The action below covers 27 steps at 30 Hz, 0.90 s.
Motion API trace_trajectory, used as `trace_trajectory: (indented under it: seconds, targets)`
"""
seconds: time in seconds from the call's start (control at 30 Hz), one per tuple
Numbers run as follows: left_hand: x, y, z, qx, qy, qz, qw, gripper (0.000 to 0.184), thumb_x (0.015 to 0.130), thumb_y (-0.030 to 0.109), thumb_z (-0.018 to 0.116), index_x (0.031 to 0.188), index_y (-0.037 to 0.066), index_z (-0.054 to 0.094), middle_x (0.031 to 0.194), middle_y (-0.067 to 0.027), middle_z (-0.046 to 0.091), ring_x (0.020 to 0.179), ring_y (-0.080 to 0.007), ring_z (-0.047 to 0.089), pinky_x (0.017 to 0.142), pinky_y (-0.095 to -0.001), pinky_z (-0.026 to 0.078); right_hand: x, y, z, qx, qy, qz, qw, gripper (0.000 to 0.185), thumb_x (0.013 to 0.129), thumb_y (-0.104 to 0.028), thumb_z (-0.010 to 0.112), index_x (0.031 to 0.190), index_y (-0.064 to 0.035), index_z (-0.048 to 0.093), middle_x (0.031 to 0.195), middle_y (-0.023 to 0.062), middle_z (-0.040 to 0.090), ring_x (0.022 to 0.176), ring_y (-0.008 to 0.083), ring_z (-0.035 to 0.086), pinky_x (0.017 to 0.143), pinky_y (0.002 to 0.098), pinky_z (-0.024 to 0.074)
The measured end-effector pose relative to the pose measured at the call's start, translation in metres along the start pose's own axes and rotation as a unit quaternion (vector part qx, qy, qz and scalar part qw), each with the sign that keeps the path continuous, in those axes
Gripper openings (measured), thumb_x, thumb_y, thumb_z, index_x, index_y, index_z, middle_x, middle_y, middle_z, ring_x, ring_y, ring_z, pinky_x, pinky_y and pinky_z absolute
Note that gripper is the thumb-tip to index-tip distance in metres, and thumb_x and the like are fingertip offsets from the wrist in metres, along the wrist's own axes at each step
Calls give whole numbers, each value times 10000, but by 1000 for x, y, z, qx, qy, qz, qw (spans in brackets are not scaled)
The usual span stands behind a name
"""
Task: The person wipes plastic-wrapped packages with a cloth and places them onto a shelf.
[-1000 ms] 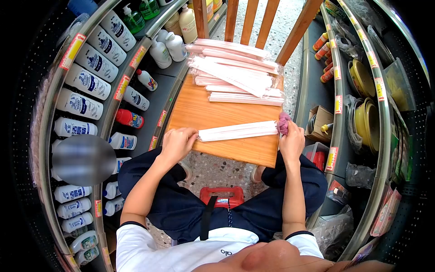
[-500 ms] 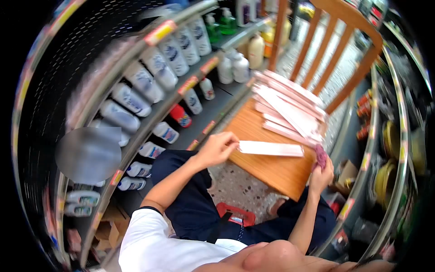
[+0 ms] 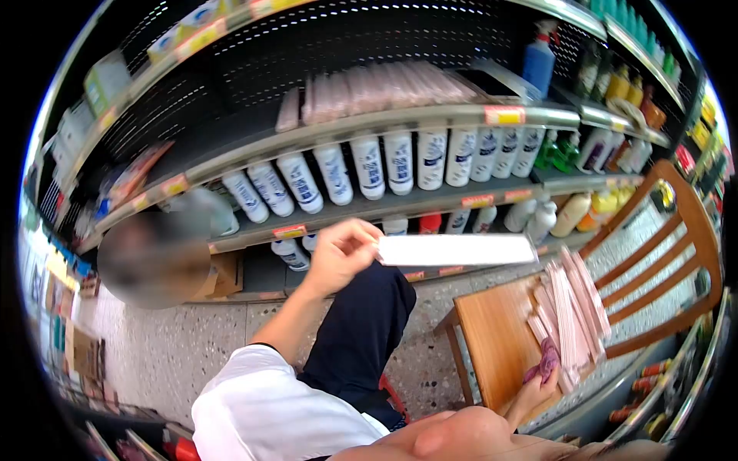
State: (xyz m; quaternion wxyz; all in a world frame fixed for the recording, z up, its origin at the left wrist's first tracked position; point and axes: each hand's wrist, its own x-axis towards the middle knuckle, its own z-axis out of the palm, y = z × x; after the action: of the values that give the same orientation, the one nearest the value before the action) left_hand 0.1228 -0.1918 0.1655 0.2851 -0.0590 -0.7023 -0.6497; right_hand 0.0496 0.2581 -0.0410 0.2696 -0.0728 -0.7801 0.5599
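Observation:
A long white wrapped packet (image 3: 460, 250) is pinched at its left end by my left hand (image 3: 344, 253), raised in front of the lower shelf. On the wooden chair seat (image 3: 488, 326) lies a pile of pink-and-white striped packets (image 3: 576, 315). My right hand (image 3: 540, 384) is closed on a crumpled purple cloth (image 3: 546, 359), beside the pile at the seat's right side. Along the upper shelf, more pinkish packets (image 3: 384, 91) lie in a row.
White bottles (image 3: 371, 167) line the shelf below the packets. A blue spray bottle (image 3: 540, 61) stands at the upper right. The chair's slatted back (image 3: 653, 250) rises at the right. A cardboard box (image 3: 224, 274) sits low at the left.
The view has swung left toward the shelves. My left hand has lifted the white packet off the seat and away from the chair. My right hand still holds the cloth.

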Motion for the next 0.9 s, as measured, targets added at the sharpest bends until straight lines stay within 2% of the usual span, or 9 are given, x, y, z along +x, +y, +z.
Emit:
trace_trajectory:
  seconds: [0.1, 0.23, 0.33, 0.43, 0.5, 0.57, 0.7, 0.77, 0.9]
  targets:
    - [12, 43, -43, 68, 100, 98, 988, 55, 887, 12, 643, 842, 13, 612, 1015, -79, 654, 809, -92, 627, 711, -231, 514, -1, -35, 8, 42, -53, 65, 996, 343, 852, 53, 449, 1151, 92, 613, 888, 119, 607, 681, 196, 527, 576, 308, 431]
    - [32, 96, -98, 231, 234, 208, 921, 65, 907, -16, 618, 844, -3, 608, 1009, -66, 657, 788, -49, 582, 683, -213, 492, 1, -12, 19, -5, -4, -42, 999, 369, 833, 50, 459, 1164, 97, 615, 869, 135, 610, 646, 209, 520, 534, 307, 410]
    - [49, 119, -127, 322, 297, 268, 858, 63, 925, -23, 616, 863, -30, 617, 978, -70, 673, 784, -62, 607, 689, -214, 509, -1, -35, 17, -6, -46, 17, 999, 375, 829, 35, 470, 1170, 101, 612, 886, 171, 628, 702, 261, 558, 601, 359, 455]
    - [69, 129, -146, 427, 344, 293, 784, 77, 894, 5, 663, 855, -55, 635, 911, -81, 693, 801, -91, 656, 726, -235, 552, 1, -5, 19, -43, -56, 12, 997, 403, 810, 29, 472, 1182, 104, 607, 958, 243, 649, 822, 365, 605, 746, 432, 488]
    - [87, 125, -156, 506, 338, 308, 731, 60, 861, 12, 676, 856, -37, 642, 875, -97, 685, 766, -135, 677, 704, -262, 564, 2, 14, 23, -55, -58, -33, 996, 417, 809, 51, 463, 1196, 90, 613, 895, 155, 625, 755, 263, 570, 663, 360, 468]
    - [108, 113, -173, 544, 309, 319, 712, 44, 840, 17, 674, 854, -14, 646, 835, -112, 663, 733, -186, 678, 686, -292, 568, 3, 14, 21, -71, -52, -73, 993, 434, 800, 65, 459, 1205, 85, 614, 883, 135, 625, 743, 239, 568, 647, 340, 468]
    - [142, 85, -182, 581, 250, 311, 709, 78, 822, 33, 664, 823, -3, 595, 794, -144, 611, 694, -292, 635, 639, -371, 519, -1, -1, 20, -109, -34, -124, 986, 486, 754, 79, 457, 1216, 90, 607, 990, 237, 656, 866, 360, 614, 778, 410, 488]
    - [153, 73, -185, 607, 210, 286, 711, 86, 824, 57, 649, 839, -1, 587, 821, -163, 607, 746, -348, 627, 660, -403, 511, -2, -7, 18, -119, -35, -128, 984, 515, 731, 82, 455, 1224, 90, 604, 1052, 275, 655, 937, 410, 616, 847, 442, 479]
    - [165, 70, -174, 617, 69, 234, 748, 91, 806, 48, 640, 859, -13, 599, 820, -169, 611, 753, -359, 625, 681, -415, 510, -2, -9, 15, -120, -39, -117, 985, 532, 716, 73, 463, 1229, 85, 605, 1099, 297, 647, 998, 450, 602, 910, 474, 451]
